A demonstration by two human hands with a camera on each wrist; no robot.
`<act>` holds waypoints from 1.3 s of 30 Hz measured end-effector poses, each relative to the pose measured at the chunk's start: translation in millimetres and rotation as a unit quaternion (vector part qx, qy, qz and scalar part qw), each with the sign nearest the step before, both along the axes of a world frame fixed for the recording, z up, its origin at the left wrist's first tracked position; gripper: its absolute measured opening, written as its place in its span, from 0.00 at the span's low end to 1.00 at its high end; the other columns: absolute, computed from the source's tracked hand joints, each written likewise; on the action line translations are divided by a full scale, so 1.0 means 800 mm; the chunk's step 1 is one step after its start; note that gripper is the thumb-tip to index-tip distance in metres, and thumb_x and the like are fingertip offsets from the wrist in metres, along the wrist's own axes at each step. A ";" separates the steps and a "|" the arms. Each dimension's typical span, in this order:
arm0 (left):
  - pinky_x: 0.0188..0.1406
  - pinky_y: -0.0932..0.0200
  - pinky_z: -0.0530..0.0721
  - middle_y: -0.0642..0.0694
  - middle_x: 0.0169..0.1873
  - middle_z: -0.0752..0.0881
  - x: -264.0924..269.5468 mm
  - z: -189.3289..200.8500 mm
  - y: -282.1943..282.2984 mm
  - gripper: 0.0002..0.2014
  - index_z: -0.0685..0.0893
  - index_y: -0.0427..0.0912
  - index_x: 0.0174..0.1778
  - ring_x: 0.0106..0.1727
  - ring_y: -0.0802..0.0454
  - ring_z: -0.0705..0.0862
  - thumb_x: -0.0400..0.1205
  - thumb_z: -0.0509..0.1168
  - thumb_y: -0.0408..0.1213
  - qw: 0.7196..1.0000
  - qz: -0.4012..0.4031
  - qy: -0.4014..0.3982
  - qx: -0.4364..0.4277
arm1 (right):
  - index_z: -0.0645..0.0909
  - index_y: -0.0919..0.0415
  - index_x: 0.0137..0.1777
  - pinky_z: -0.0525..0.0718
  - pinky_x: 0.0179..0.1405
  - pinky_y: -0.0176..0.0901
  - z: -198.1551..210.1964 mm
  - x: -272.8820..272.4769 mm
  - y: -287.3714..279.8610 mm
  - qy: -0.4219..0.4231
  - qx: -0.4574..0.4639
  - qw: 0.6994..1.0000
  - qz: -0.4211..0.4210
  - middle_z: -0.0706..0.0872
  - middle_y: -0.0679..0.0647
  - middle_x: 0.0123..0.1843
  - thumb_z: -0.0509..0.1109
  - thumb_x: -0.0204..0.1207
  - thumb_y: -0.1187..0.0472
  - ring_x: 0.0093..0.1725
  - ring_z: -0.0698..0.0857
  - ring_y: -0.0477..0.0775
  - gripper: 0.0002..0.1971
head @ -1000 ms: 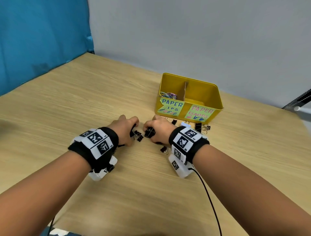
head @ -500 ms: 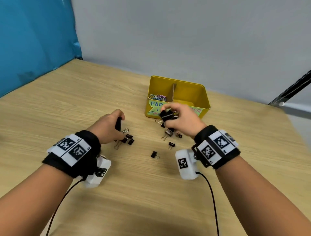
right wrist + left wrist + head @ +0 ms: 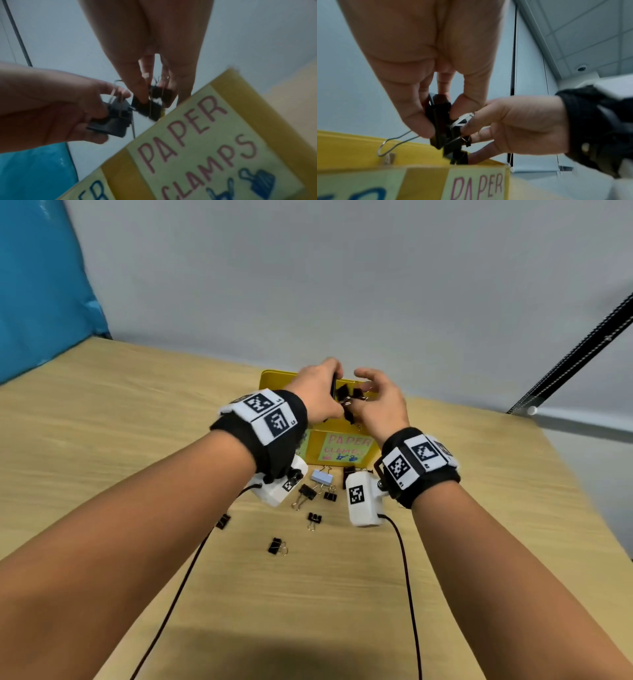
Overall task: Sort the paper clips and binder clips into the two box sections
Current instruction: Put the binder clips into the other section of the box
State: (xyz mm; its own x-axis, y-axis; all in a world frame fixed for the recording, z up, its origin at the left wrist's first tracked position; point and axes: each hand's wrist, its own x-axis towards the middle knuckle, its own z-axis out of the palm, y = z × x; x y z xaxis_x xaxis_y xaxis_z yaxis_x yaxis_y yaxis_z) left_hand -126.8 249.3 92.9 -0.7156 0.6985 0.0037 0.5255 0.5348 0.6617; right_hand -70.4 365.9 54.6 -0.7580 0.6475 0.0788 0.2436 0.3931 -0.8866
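Note:
Both hands hover over the right section of the yellow box [image 3: 274, 379], the one labelled "PAPER CLAMPS" [image 3: 346, 447]. My left hand [image 3: 334, 387] pinches a large black binder clip [image 3: 113, 121] between thumb and fingers; a wire handle sticks out to the left [image 3: 393, 142]. My right hand [image 3: 364, 392] faces it, fingers pointing down and pinching several small black binder clips [image 3: 154, 98]. The two bunches touch between the hands [image 3: 346, 400]. The hands hide the inside of the box.
Several black binder clips lie loose on the wooden table in front of the box [image 3: 306, 493] [image 3: 314, 519] [image 3: 276, 545], and one pale blue clip [image 3: 322, 477]. A grey wall stands behind the box and a blue curtain [image 3: 41, 285] at the left. Wrist cables trail toward me.
Both hands rose from the table with binder clips and moved forward over the box; the right went first, then the left joined it.

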 end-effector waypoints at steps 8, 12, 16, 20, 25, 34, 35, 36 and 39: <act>0.64 0.54 0.78 0.41 0.66 0.81 -0.001 -0.028 0.013 0.27 0.73 0.49 0.73 0.67 0.44 0.78 0.76 0.67 0.34 0.996 -0.038 0.060 -0.047 | 0.82 0.61 0.62 0.77 0.69 0.41 -0.006 0.025 0.011 -0.029 0.071 0.997 0.032 0.85 0.55 0.56 0.53 0.66 0.82 0.60 0.82 0.51 0.29; 0.61 0.52 0.78 0.46 0.54 0.80 0.025 -0.038 -0.021 0.16 0.80 0.49 0.62 0.58 0.49 0.77 0.78 0.66 0.42 0.993 -0.047 0.106 0.016 | 0.81 0.54 0.42 0.80 0.57 0.41 -0.008 0.061 0.003 -0.003 0.108 0.993 -0.051 0.84 0.51 0.47 0.58 0.70 0.77 0.48 0.81 0.49 0.17; 0.60 0.54 0.81 0.49 0.57 0.75 0.047 -0.066 -0.046 0.21 0.75 0.52 0.67 0.59 0.51 0.76 0.77 0.67 0.43 0.967 -0.187 0.053 -0.165 | 0.81 0.55 0.39 0.79 0.50 0.41 -0.034 0.101 0.005 -0.126 0.165 0.975 -0.074 0.84 0.53 0.45 0.60 0.72 0.74 0.46 0.80 0.52 0.14; 0.72 0.42 0.73 0.44 0.74 0.65 0.048 -0.091 -0.043 0.34 0.59 0.60 0.79 0.75 0.45 0.65 0.78 0.66 0.45 0.943 -0.185 0.044 -0.272 | 0.76 0.51 0.69 0.75 0.69 0.49 -0.060 0.115 0.005 -0.315 0.136 0.937 0.061 0.76 0.61 0.68 0.68 0.73 0.59 0.68 0.76 0.61 0.22; 0.73 0.42 0.70 0.38 0.73 0.67 0.053 -0.110 -0.032 0.32 0.61 0.56 0.79 0.75 0.39 0.64 0.79 0.65 0.44 0.928 -0.186 0.046 -0.320 | 0.64 0.49 0.78 0.73 0.74 0.55 -0.072 0.103 -0.009 -0.371 0.172 0.902 0.137 0.72 0.62 0.75 0.72 0.66 0.37 0.74 0.71 0.64 0.41; 0.58 0.53 0.79 0.42 0.55 0.81 0.050 -0.116 -0.041 0.14 0.83 0.41 0.56 0.60 0.43 0.79 0.74 0.70 0.34 0.952 -0.168 0.033 -0.253 | 0.72 0.54 0.67 0.76 0.67 0.52 -0.076 0.079 -0.050 -0.363 0.183 0.894 0.186 0.73 0.60 0.66 0.82 0.58 0.47 0.67 0.74 0.61 0.38; 0.57 0.53 0.79 0.42 0.55 0.83 0.050 -0.117 -0.043 0.14 0.83 0.41 0.54 0.59 0.44 0.80 0.73 0.72 0.35 0.958 -0.158 0.026 -0.238 | 0.72 0.54 0.67 0.76 0.66 0.50 -0.077 0.075 -0.053 -0.358 0.184 0.895 0.193 0.73 0.60 0.66 0.82 0.58 0.48 0.65 0.75 0.60 0.38; 0.56 0.53 0.80 0.42 0.54 0.84 0.050 -0.117 -0.045 0.14 0.84 0.41 0.53 0.58 0.44 0.81 0.72 0.73 0.35 0.964 -0.148 0.019 -0.222 | 0.73 0.55 0.67 0.76 0.65 0.48 -0.077 0.070 -0.056 -0.353 0.189 0.894 0.202 0.74 0.61 0.65 0.82 0.58 0.50 0.63 0.76 0.59 0.37; 0.52 0.55 0.79 0.42 0.52 0.85 0.048 -0.116 -0.052 0.13 0.85 0.40 0.52 0.55 0.44 0.81 0.72 0.71 0.31 0.974 -0.127 0.009 -0.187 | 0.77 0.59 0.62 0.75 0.59 0.44 -0.077 0.062 -0.067 -0.347 0.210 0.885 0.228 0.79 0.63 0.62 0.79 0.63 0.55 0.58 0.74 0.57 0.27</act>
